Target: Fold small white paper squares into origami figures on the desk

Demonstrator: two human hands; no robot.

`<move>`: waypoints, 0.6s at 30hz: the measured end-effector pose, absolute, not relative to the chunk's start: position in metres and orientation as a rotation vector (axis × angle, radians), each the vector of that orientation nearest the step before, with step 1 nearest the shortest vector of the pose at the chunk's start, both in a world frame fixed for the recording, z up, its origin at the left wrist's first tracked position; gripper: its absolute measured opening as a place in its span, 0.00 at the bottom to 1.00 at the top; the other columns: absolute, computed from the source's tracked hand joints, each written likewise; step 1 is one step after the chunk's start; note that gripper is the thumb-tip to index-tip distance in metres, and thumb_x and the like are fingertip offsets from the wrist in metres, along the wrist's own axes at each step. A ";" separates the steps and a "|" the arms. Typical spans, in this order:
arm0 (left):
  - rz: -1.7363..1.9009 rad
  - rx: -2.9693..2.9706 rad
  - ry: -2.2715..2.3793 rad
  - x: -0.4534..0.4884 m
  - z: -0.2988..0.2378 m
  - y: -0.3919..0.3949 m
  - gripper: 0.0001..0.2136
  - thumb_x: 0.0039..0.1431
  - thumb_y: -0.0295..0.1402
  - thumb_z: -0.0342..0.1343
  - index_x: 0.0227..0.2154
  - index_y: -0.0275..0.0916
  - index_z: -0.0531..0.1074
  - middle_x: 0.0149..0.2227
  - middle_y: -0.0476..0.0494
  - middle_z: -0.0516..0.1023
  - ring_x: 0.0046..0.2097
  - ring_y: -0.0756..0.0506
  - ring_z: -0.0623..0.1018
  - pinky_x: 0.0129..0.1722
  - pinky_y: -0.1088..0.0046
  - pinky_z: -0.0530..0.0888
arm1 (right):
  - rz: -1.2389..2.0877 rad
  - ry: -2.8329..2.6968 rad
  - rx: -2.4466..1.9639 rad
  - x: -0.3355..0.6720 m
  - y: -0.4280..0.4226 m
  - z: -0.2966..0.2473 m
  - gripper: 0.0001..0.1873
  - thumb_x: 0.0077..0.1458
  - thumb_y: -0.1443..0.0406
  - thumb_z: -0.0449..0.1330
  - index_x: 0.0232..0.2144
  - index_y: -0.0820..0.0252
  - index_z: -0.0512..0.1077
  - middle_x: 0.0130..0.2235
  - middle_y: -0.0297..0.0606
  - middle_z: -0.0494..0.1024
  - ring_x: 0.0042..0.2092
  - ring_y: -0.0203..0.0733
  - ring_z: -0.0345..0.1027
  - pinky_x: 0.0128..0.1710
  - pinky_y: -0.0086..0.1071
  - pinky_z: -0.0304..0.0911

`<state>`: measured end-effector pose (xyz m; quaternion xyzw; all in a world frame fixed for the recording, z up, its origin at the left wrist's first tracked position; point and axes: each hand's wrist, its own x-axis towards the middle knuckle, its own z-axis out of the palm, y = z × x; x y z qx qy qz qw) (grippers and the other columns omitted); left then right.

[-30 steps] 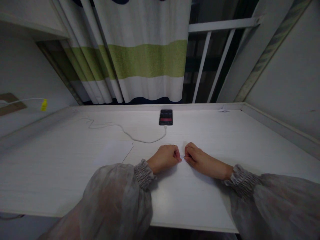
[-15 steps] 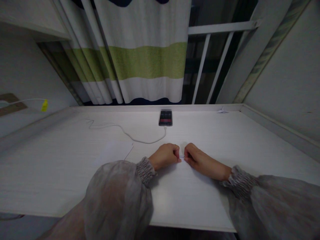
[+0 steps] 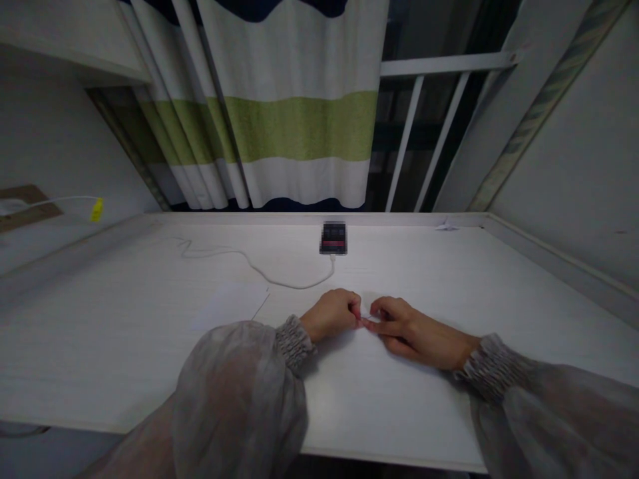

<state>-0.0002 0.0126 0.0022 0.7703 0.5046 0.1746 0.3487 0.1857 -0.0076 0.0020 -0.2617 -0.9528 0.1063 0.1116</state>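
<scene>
My left hand (image 3: 334, 311) is closed, thumb and fingertips pinching a small piece of white paper (image 3: 366, 310) just above the white desk. Most of the paper is covered by my fingers, so its exact shape cannot be made out. On the other side, my right hand (image 3: 417, 332) lies palm down with its fingers apart. Its index finger stretches to the paper's near edge, touching it close to the left fingertips. The other fingers bend above and the thumb sits lower, near the desk.
A phone (image 3: 333, 238), blurred, lies at the back of the white desk (image 3: 389, 412), with a white cable (image 3: 299, 287) running left. A white paper sheet (image 3: 224, 306) with a thin dark line beside it rests left. A small folded paper piece (image 3: 447, 225) sits at the back right.
My right hand has loosened its pinch and spread its fingers, its index finger now reaching along the paper. My left hand keeps its pinch. The whole view has shifted slightly.
</scene>
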 end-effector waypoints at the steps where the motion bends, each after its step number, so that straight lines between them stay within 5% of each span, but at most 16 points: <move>1: 0.451 1.997 1.310 0.000 0.002 0.013 0.07 0.40 0.26 0.57 0.14 0.35 0.64 0.16 0.55 0.63 0.23 0.54 0.62 0.23 0.79 0.58 | 0.287 -2.812 -0.744 0.186 -0.007 0.003 0.16 0.54 0.69 0.49 0.44 0.60 0.70 0.41 0.47 0.65 0.43 0.45 0.59 0.43 0.41 0.59; 18: 0.446 1.946 1.321 -0.001 0.005 0.010 0.04 0.41 0.24 0.56 0.17 0.34 0.66 0.18 0.55 0.63 0.23 0.54 0.62 0.24 0.78 0.58 | 0.497 -2.807 -0.742 0.206 0.000 0.008 0.15 0.57 0.66 0.47 0.39 0.64 0.72 0.47 0.47 0.67 0.47 0.40 0.63 0.48 0.35 0.61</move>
